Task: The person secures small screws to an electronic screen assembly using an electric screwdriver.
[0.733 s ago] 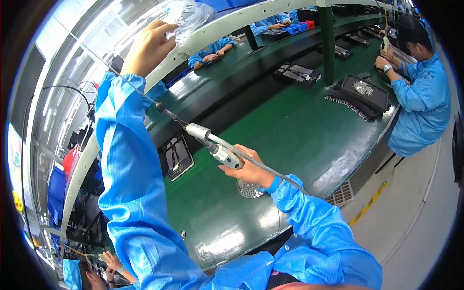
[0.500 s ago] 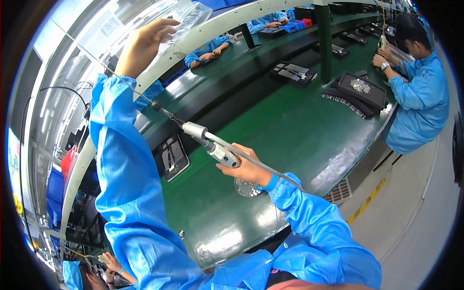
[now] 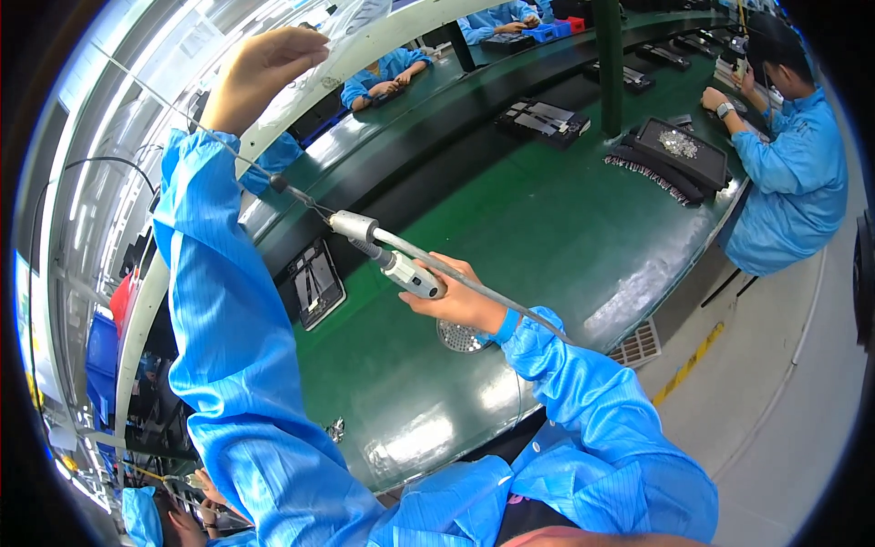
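My left hand (image 3: 264, 73) is raised at the upper left, above a pale shelf rail (image 3: 301, 114). Its fingers are stretched out and slightly bent, their tips close to clear plastic packaging (image 3: 360, 16); whether they touch it I cannot tell. Over the green workbench (image 3: 437, 392), my right hand (image 3: 469, 301) is wrapped around a grey-white electric screwdriver (image 3: 410, 275). The screwdriver points up and left, below a metal cylinder (image 3: 354, 225) on a hanging cord, from which a grey cable crosses my right wrist. Beneath that hand lies a round dish with a dotted surface (image 3: 463, 339).
An opened tablet-like device (image 3: 317, 284) lies left of the screwdriver. Farther off are another opened device (image 3: 542, 123), a black tray of small clear parts (image 3: 679, 146) and a green post (image 3: 608, 73). A co-worker in blue (image 3: 788, 178) sits at the right.
The whole view has shifted a little, so bench and devices appear farther up and left. My left fingertips have come slightly away from the plastic packaging. My right hand still grips the screwdriver.
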Available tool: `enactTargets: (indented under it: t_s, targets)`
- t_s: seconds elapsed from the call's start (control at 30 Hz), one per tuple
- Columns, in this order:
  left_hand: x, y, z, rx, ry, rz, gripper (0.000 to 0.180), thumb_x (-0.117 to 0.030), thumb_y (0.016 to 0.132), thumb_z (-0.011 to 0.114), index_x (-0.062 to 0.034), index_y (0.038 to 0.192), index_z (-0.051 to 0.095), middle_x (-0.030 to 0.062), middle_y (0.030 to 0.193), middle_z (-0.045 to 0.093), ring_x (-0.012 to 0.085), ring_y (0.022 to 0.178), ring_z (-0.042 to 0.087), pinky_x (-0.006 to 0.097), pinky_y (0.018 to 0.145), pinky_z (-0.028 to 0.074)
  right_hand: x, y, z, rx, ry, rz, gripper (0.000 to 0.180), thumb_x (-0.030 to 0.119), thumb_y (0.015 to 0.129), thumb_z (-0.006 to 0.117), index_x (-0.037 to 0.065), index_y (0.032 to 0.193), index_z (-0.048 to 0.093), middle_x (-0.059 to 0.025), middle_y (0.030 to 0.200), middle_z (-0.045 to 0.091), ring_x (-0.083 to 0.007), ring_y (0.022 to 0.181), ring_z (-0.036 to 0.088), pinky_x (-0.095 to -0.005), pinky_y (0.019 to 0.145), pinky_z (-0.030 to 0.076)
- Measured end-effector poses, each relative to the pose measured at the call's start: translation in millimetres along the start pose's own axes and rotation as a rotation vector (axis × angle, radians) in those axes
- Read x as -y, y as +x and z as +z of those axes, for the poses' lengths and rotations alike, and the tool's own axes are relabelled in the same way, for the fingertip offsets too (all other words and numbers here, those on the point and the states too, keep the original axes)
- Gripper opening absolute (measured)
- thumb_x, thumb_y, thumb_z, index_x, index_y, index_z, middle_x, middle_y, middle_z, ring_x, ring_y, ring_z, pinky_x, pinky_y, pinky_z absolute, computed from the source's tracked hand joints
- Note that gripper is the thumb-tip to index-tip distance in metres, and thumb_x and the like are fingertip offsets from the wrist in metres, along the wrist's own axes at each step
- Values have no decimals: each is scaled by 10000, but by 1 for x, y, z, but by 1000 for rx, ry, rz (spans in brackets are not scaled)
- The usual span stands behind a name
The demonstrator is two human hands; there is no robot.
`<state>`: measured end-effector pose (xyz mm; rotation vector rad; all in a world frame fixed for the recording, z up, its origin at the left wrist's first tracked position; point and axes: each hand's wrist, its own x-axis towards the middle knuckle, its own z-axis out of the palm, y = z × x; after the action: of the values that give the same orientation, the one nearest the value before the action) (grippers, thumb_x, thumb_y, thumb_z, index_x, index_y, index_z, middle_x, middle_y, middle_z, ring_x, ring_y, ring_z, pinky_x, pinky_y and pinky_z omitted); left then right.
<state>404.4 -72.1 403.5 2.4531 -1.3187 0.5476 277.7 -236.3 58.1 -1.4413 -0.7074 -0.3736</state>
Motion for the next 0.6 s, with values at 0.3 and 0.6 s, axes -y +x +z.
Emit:
enactTargets:
  t_s: [0.3, 0.6]
  targets:
    - [3, 2, -2, 9, -47, -53, 208, -147, 964, 699, -72, 1158, 694, 97, 1012, 739, 188, 1005, 712, 298, 924, 561, 2, -1, 4, -2, 10, 4, 368, 169, 792, 809, 19, 1100, 675, -117, 939, 671, -276, 818, 655, -374, 744, 540]
    - [-3, -5, 5, 3, -182, -7, 220, -101, 1013, 619, -36, 1221, 592, 98, 1098, 710, 180, 1075, 672, 326, 979, 526, 2, -1, 1, 46, 32, 108, 349, 195, 806, 804, 32, 1084, 672, -106, 926, 642, -239, 805, 635, -359, 748, 531]
